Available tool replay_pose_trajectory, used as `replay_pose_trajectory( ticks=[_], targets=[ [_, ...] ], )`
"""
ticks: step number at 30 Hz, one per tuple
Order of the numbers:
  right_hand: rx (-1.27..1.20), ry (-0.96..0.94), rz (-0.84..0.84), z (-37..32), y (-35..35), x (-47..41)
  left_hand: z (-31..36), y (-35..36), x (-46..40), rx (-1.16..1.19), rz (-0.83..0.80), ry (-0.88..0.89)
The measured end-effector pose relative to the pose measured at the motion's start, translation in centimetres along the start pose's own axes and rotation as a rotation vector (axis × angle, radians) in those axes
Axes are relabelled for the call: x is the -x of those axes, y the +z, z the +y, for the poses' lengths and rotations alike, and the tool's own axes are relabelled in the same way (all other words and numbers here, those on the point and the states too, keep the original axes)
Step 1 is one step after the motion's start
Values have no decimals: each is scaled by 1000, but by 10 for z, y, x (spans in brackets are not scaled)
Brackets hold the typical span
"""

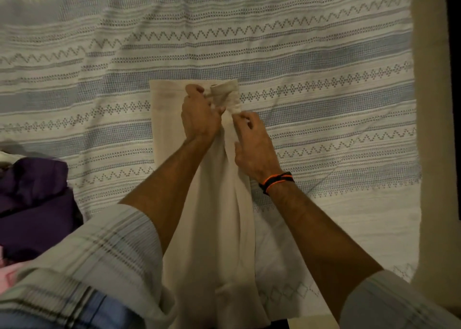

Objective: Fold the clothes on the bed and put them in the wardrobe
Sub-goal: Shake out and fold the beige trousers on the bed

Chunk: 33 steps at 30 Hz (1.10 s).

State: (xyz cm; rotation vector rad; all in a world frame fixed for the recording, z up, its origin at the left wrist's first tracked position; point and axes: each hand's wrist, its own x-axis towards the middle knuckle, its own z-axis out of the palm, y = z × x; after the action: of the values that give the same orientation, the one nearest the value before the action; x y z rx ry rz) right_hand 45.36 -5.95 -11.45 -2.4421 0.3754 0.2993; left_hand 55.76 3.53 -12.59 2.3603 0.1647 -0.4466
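Note:
A long cream garment [214,228] lies lengthwise on the bed, running from the near edge to its far end in the middle of the bedspread. My left hand [199,116] grips a bunched fold of the cloth near that far end. Just to its right, my right hand [254,144] pinches the same cloth between thumb and fingers; a black and orange band sits on that wrist. The far right corner of the garment is rolled up behind my fingers.
The bed is covered by a white and blue patterned bedspread [311,61]. A heap of purple clothes [32,199] with some pink cloth [10,276] lies at the left edge. A beige bed frame [431,129] runs along the right side.

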Motion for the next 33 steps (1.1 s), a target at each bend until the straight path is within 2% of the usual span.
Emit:
replay_pose_trajectory(
  ticks=[3,5,7,11,13,16,19,21,23,25,28,33],
  targets=[
    [272,-63,-96,7,-1,-15,-4,-6,7,-93,80,364],
    [346,-83,-171,11,-3,-25,-6,-6,10,-121,88,591],
    [371,-91,-208,14,-7,-32,-13,-3,10,-194,-8,651],
    [451,-62,-306,13,-17,-45,-25,2,5,-705,-158,533],
    [363,-36,-299,11,-21,-52,-23,-1,7,-760,-193,484],
    [-58,62,-91,6,-21,-60,-22,-8,3,-670,-247,449],
    [-278,270,54,-3,-17,-71,-28,-21,-12,-294,-257,370],
    [-315,361,51,-7,-13,-78,-33,-31,-18,-111,-75,291],
    [-361,425,39,-9,-9,-84,-38,-46,-24,-121,154,165],
    [-413,489,62,-9,-8,-87,-45,-60,-29,-113,241,-20],
    [-413,508,71,-7,-11,-91,-53,-74,-39,-58,110,-201],
    [-448,464,46,-9,-17,-89,-57,-78,-56,67,-164,-323]
  ],
)
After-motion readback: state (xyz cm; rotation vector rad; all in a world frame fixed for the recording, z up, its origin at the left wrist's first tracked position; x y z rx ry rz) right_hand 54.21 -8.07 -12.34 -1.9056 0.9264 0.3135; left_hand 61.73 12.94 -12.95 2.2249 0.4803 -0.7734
